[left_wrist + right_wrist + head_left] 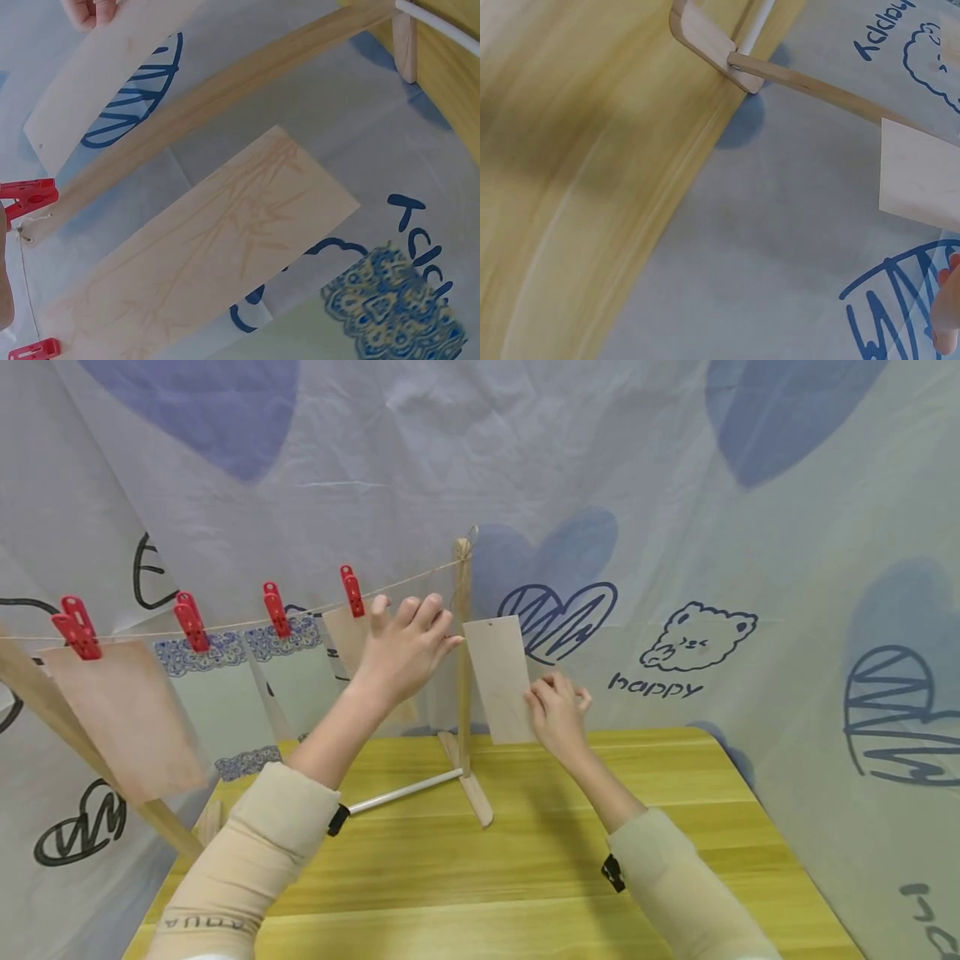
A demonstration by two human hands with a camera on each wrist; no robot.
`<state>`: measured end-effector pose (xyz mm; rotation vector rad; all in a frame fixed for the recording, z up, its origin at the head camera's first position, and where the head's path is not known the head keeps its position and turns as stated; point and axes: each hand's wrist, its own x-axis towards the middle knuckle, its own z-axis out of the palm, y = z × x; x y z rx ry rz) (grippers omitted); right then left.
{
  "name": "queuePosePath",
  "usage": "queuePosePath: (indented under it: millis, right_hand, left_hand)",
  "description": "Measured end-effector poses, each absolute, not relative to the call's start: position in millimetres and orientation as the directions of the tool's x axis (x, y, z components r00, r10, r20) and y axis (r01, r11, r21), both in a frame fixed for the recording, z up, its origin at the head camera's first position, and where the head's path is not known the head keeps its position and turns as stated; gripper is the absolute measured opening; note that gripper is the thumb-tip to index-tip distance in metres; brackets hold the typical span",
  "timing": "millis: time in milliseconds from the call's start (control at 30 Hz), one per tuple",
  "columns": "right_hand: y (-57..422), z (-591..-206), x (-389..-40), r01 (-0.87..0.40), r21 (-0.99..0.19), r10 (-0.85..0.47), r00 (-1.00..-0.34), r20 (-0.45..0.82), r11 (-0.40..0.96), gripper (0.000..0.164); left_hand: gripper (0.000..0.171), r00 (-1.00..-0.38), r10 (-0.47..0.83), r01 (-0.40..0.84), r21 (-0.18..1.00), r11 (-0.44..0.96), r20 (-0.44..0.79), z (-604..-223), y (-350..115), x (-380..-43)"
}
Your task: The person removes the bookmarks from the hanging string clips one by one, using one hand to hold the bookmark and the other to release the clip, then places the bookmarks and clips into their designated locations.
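Cream, flat rectangular card (497,681) in right grip (557,714)

A wooden post (463,693) and string (420,576) barred the way left of the pale card (498,681), while open air lay to the right of the right hand (558,714).

Wears cream sleeves (232,889) with broad paler cuffs (287,810), dark lettering (210,923) across the left, and small black fittings (338,820) beneath both.
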<state>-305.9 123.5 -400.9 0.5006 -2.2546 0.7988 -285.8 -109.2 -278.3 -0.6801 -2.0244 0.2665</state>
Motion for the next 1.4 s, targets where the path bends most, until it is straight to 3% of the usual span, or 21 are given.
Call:
queuePosePath:
  millis: [300,600,833,1133,1400]
  right_hand:
    - [132.7,-408.5,-299.4,-0.532,-0.423,-0.104,-0.703,0.703,0.734,0.014]
    - [141.7,-420.2,-295.4,-0.516,-0.447,-0.076,-0.712,0.698,0.730,0.011]
    - [147.7,-429.1,-290.7,-0.506,-0.468,-0.060,-0.722,0.689,0.724,0.010]
    - [151.4,-447.4,-279.1,-0.489,-0.501,-0.048,-0.748,0.662,0.714,0.008]
    - [152.5,-465.1,-268.9,-0.483,-0.525,-0.028,-0.754,0.656,0.701,0.007]
  left_hand:
    - [0.032,-0.404,0.556,0.381,-0.420,0.824,0.726,-302.4,-107.0,-282.9]
    - [0.040,-0.327,0.524,0.373,-0.402,0.836,0.786,-328.0,-103.1,-282.2]
    - [0.057,-0.374,0.493,0.384,-0.352,0.853,0.786,-349.3,-98.9,-278.8]
    - [0.052,-0.365,0.460,0.381,-0.321,0.867,0.809,-380.8,-95.3,-274.5]
    - [0.055,-0.396,0.426,0.383,-0.275,0.882,0.813,-411.0,-93.7,-268.3]
